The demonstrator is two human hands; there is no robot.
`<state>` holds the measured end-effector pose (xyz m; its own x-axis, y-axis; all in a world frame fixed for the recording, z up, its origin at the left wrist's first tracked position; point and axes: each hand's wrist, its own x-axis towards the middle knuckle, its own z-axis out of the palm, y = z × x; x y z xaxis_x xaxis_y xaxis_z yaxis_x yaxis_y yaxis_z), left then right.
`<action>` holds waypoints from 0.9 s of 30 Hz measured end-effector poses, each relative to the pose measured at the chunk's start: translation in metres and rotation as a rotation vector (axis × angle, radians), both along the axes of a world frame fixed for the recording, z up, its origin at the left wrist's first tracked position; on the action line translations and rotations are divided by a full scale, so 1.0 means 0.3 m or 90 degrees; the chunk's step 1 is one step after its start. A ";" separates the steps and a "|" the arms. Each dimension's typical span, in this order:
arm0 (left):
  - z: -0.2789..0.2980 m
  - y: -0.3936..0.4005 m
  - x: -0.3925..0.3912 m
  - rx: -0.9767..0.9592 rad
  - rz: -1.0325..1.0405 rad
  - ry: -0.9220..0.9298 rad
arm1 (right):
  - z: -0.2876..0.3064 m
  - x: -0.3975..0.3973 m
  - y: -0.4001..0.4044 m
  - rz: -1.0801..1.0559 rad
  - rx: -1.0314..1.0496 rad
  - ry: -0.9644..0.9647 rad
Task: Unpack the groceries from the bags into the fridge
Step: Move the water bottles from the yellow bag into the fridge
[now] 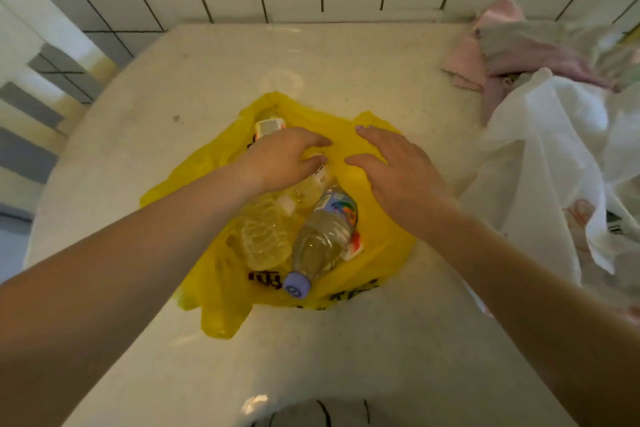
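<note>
At frame centre, on the pale surface (346,357), the yellow bag (377,246) lies open with the purple-capped bottle (323,239) inside, its long axis running from cap at lower centre up toward the hands. Left hand (280,159) hovers spread over the bottles, nearer; right hand (398,166) is open, empty, over the bag's right side.

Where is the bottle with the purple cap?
The bottle with the purple cap lies in the yellow bag mid-counter, beside another clear bottle, just below both hands.
</note>
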<state>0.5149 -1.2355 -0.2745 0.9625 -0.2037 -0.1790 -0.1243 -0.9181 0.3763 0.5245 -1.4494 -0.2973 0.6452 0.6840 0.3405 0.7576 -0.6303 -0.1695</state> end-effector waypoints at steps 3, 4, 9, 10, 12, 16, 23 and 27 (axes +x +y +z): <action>0.033 0.063 -0.086 -0.002 0.071 -0.016 | 0.011 -0.050 0.047 0.054 -0.007 -0.012; 0.039 0.072 -0.110 0.002 0.083 -0.014 | 0.012 -0.068 0.057 0.071 -0.013 -0.005; 0.013 0.093 -0.217 0.051 0.116 0.018 | 0.004 -0.153 0.075 0.163 -0.057 0.042; 0.004 0.085 -0.231 0.086 0.126 0.021 | 0.004 -0.170 0.076 0.161 -0.062 0.057; -0.014 0.053 -0.247 0.154 0.143 0.012 | -0.002 -0.201 0.077 0.152 -0.060 0.092; -0.045 -0.015 -0.225 0.280 0.141 0.020 | -0.037 -0.234 0.070 0.168 -0.128 0.141; -0.058 -0.049 -0.191 0.297 0.189 0.072 | -0.066 -0.229 0.094 0.217 -0.191 0.168; -0.064 -0.012 -0.193 0.204 0.211 0.023 | -0.072 -0.216 0.087 0.221 -0.150 0.142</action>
<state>0.4568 -1.2392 -0.2937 0.9582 0.1855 -0.2179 0.2040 -0.9768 0.0655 0.4598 -1.4235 -0.3188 0.4050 0.9138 0.0296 0.8914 -0.3875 -0.2350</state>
